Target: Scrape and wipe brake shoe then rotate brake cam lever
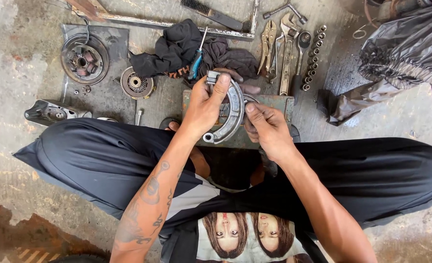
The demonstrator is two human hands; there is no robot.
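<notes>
While the left hand is closing thumb and fingers round the upper end of a curved metal brake shoe, the right hand is pinching at the shoe's inner edge with its fingertips drawn together, though what it is gripping there is too small to tell; the shoe is hanging upright between both hands, just above a green metal block on the concrete floor, between the person's crossed legs. Doing this well probably means holding the shoe steady with the left and working only lightly with the right, keeping the part over the block so nothing small drops far; beyond the block a dark rag with a screwdriver is lying, pliers and wrenches and a row of sockets are lying toward the right, and a round hub is sitting toward the left edge.
</notes>
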